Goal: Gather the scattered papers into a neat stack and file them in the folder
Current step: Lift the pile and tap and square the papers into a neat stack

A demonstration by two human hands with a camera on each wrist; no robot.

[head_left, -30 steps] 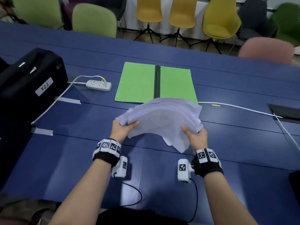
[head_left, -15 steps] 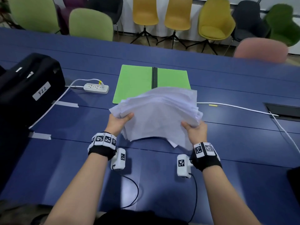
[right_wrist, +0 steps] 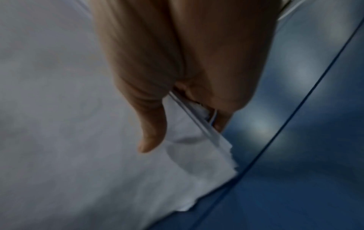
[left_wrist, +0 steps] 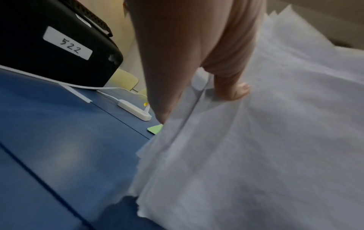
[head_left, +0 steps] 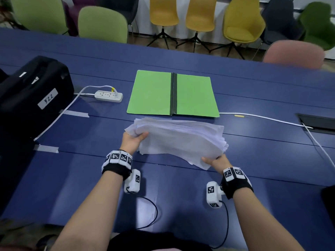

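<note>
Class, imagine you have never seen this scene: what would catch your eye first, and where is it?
The thick, uneven stack of white papers at the centre, gripped at its ends by the left hand and the right hand. Just behind it, a bright green folder lies open on the blue table. A black case labelled 522 sits at the left.

One open green folder (head_left: 172, 95), one stack of papers (head_left: 179, 136), one power strip (head_left: 108, 96), one black case (head_left: 32, 91), two hands.
</note>
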